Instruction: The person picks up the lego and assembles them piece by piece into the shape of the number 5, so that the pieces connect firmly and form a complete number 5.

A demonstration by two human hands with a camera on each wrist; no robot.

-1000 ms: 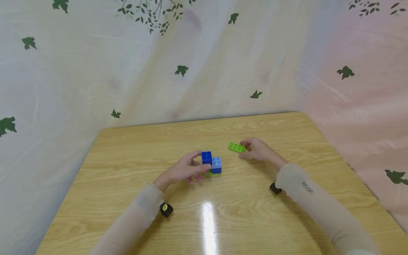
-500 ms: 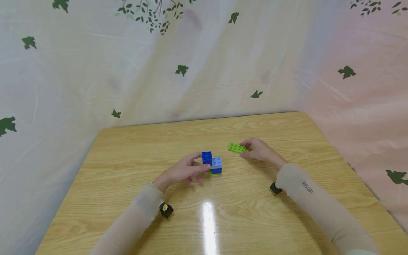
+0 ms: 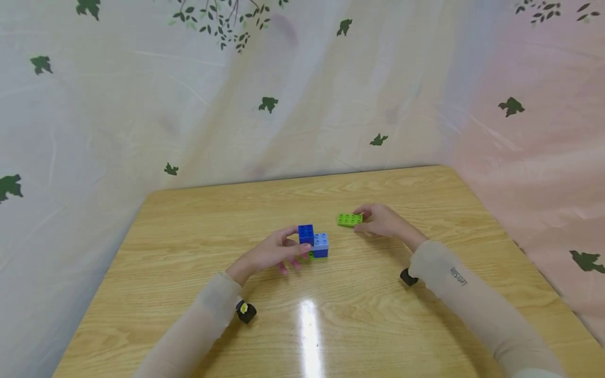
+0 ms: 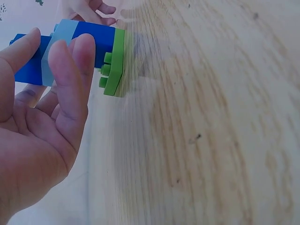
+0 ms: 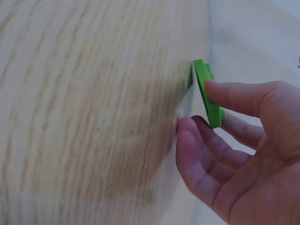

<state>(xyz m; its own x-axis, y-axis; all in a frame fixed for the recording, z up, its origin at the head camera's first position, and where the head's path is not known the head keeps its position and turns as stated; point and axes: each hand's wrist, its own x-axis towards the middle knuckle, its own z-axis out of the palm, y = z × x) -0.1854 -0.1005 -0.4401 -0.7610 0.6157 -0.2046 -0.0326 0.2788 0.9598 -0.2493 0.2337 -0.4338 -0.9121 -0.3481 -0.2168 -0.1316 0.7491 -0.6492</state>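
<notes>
My left hand (image 3: 271, 253) holds a stack of toy building bricks between thumb and fingers. A dark blue brick (image 3: 305, 233) tops the stack. Below it come a light blue layer (image 3: 321, 240), another dark blue brick (image 4: 97, 43) and a bright green plate (image 4: 116, 65) at the bottom, its studs partly bare. To the right, my right hand (image 3: 382, 220) pinches a separate green plate brick (image 3: 346, 219) by its right end, studs up. In the right wrist view this plate appears tilted, with the thumb on its side and fingers partly hidden behind it.
Both hands work over a wooden table (image 3: 189, 226). A printed curtain (image 3: 312, 131) hangs behind the table's far edge. Black wrist-worn devices, one at the left sleeve (image 3: 246, 312) and one at the right (image 3: 408, 277), sit close above the tabletop.
The green plate in my right hand has turned slightly, from slanting to nearly level across the head view. My left hand and its brick stack have stayed in place.
</notes>
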